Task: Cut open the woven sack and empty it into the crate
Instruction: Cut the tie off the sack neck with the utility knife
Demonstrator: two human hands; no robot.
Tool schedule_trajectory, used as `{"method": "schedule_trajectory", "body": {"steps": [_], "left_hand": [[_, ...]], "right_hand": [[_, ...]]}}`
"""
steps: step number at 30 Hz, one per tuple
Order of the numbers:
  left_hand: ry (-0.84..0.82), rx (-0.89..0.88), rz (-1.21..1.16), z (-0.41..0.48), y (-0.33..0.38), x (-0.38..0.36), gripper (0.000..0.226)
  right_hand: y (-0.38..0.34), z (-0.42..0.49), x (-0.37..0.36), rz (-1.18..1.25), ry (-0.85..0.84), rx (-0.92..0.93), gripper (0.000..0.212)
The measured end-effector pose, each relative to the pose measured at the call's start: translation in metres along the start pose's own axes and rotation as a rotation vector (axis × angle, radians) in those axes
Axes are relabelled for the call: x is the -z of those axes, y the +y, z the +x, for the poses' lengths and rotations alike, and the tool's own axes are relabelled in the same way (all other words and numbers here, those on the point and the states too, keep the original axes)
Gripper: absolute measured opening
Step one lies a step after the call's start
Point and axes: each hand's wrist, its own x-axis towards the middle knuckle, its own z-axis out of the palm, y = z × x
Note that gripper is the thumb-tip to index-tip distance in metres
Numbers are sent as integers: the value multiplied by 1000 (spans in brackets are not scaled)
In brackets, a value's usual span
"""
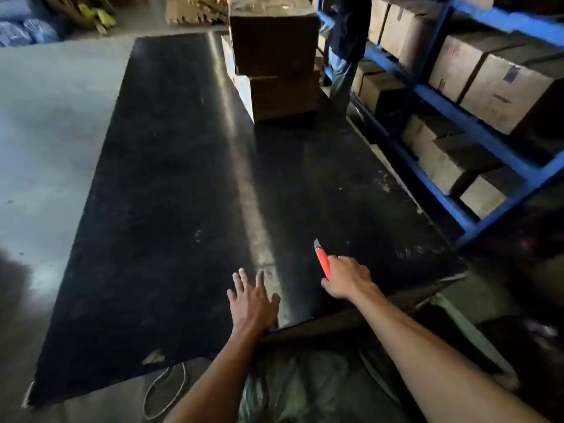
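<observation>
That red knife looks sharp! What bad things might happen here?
1. The right hand holds the red utility knife with its blade out, and the open left hand rests close beside it on the black table. A slip might cut those fingers.
2. A loose cord loops on the floor by the table's near edge; a foot may catch in it.
3. The light is dim, so the blade tip is hard to see.
</observation>
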Motion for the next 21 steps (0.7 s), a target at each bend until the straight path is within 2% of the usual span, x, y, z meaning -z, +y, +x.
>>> {"method": "schedule_trajectory", "body": {"steps": [3, 6, 9, 14, 21], "left_hand": [[7, -10, 54, 20, -11, -43, 76], [116, -68, 17, 36, -23, -79, 74], [228, -108, 16, 55, -32, -102, 71], [269, -106, 23, 79, -42, -129, 66], [256, -77, 99, 81, -41, -134, 68]], "right_hand": [[0, 20, -28, -12, 2, -67, 58], [2, 39, -54, -36, 38, -136, 61], [-2, 66, -66, -55, 144, -173, 63], [-9, 108, -73, -30, 270, -228, 56], [-2, 132, -89, 65, 248, -264, 42]]}}
